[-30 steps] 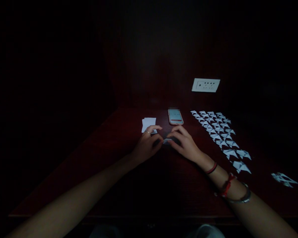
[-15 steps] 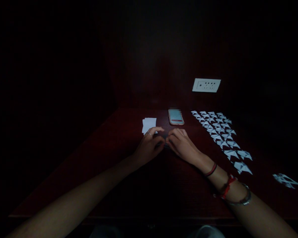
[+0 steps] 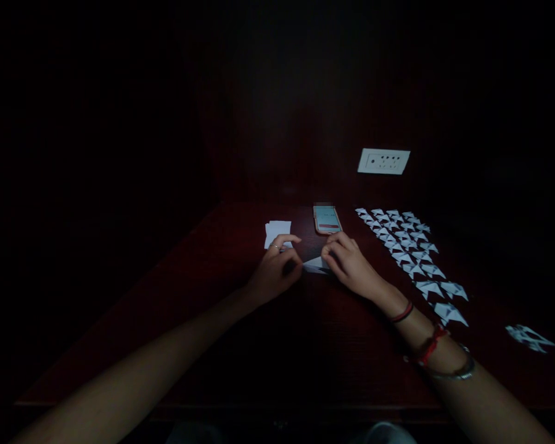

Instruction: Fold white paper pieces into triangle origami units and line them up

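Between my two hands, a small folded piece of white paper shows, pointed at its left end. My left hand pinches that left tip between thumb and forefinger, its other fingers curled above. At the paper's other end is my right hand, thumb and forefinger closed on it and covering that end. Just behind my left hand lies a small stack of white paper sheets, partly covered by my fingers.
A phone with a lit screen lies behind my right hand. Rows of folded white paper figures spread along the right side of the dark red table, with a separate folded paper cluster nearer me. A socket plate is on the wall.
My right hand has moved a little to the right, away from my left hand. The folded paper between them, hidden before, now shows.
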A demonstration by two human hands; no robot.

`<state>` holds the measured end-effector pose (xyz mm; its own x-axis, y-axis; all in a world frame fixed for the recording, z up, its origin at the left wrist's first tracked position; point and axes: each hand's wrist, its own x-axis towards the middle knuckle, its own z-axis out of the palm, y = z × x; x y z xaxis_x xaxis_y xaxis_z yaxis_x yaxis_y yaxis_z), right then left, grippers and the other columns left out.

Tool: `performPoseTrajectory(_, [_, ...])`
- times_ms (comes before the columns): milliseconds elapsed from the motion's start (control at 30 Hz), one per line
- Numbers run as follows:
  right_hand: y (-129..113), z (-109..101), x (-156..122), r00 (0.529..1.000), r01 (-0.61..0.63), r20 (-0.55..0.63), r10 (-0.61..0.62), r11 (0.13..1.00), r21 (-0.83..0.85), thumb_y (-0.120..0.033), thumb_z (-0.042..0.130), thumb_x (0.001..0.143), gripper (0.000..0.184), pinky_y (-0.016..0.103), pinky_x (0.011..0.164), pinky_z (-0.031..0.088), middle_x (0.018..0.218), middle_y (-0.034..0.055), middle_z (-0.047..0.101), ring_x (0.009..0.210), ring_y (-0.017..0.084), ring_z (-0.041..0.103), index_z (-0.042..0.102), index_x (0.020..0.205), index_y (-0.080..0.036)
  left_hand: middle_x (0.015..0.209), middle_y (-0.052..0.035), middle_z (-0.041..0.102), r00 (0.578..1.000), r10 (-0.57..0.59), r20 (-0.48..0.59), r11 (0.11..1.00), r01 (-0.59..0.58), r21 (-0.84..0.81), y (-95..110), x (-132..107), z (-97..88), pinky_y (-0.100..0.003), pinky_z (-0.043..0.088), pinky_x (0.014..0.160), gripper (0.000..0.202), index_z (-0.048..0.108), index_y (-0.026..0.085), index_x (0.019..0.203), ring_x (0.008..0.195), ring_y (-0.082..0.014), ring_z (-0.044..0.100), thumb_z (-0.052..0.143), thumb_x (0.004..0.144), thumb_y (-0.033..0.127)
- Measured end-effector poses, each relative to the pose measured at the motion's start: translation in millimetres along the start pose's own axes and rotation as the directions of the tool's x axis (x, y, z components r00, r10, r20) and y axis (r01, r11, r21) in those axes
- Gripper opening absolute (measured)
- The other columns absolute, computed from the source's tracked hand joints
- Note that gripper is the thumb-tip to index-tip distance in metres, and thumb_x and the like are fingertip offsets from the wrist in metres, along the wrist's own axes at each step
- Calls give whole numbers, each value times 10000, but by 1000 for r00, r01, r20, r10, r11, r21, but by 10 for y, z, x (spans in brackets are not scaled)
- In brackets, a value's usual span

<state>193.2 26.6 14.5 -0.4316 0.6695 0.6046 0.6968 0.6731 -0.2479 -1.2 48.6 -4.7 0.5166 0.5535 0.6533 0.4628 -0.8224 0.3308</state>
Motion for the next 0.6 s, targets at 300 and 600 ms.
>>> performPoseTrajectory(300, [245, 154, -27, 830, -548, 392, 396, 709, 445, -244, 434, 744, 165, 259, 636, 399, 685, 17, 544, 638, 115, 493, 544, 710, -126, 1094, -37, 384, 999, -36, -5, 999, 36, 23, -1, -26, 46, -351, 363, 845, 195, 481, 210, 933, 1011, -182, 399, 514, 745, 171])
performPoseTrajectory(600, [260, 162, -63, 930, -256, 295, 220, 962, 90, -190, 549, 676, 97, 265, 654, 395, 735, 29, 542, 692, 126, 499, 601, 752, -159, 919, -18, 498, 925, 132, 355, 982, -170, 77, -109, -88, 139, -305, 376, 768, 153, 547, 217, 916, 878, -154, 464, 461, 789, 216])
